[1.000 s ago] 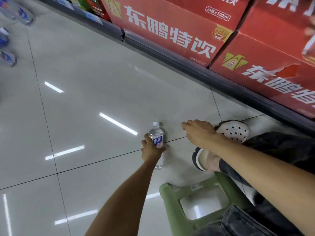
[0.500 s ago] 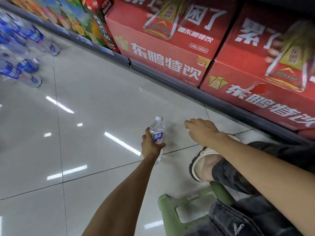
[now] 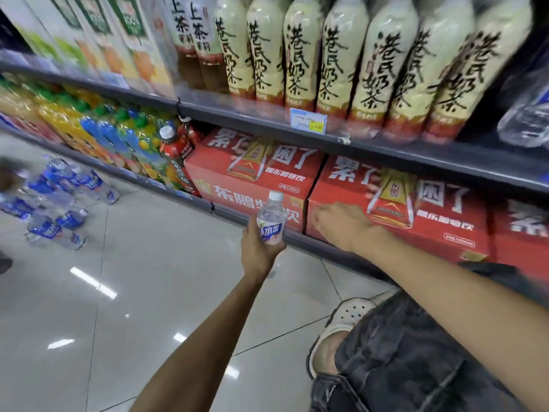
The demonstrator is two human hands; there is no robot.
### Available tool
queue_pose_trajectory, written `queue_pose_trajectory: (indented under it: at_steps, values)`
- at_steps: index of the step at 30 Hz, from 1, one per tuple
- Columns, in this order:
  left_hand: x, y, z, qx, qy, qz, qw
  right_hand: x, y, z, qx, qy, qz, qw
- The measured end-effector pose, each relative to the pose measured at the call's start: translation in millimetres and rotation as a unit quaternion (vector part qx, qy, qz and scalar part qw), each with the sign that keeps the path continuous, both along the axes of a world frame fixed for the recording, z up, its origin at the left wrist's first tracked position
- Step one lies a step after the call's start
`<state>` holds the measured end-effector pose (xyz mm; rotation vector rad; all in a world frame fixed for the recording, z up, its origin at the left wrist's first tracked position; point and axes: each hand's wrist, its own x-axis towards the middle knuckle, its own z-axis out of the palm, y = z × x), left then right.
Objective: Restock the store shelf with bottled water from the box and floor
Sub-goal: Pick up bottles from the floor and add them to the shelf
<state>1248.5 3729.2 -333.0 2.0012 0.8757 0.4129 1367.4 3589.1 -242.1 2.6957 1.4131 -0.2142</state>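
Left hand (image 3: pixel 258 248) is gripping a small water bottle (image 3: pixel 271 220) upright, off the floor, in front of the red cartons (image 3: pixel 246 179). Right hand (image 3: pixel 341 224) is hovering empty, fingers loosely curled. Shelving this bottle looks like the step; next calls for finding the water's slot on the shelf (image 3: pixel 386 147).

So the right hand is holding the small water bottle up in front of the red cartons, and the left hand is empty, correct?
Not quite: the head view shows the left hand holding the small water bottle in front of the red cartons; the right hand is the empty one.
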Motion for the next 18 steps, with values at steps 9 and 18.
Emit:
queue_pose_trajectory:
  at_steps: [9, 18]
  values:
    - [46, -45, 115, 0.062, -0.177, -0.089, 0.978, 36, -77, 100, 0.124, -0.103, -0.047, 0.986]
    - [75, -115, 195, 0.100, -0.240, -0.214, 0.942, 34, -196, 167, 0.187, -0.193, -0.121, 0.956]
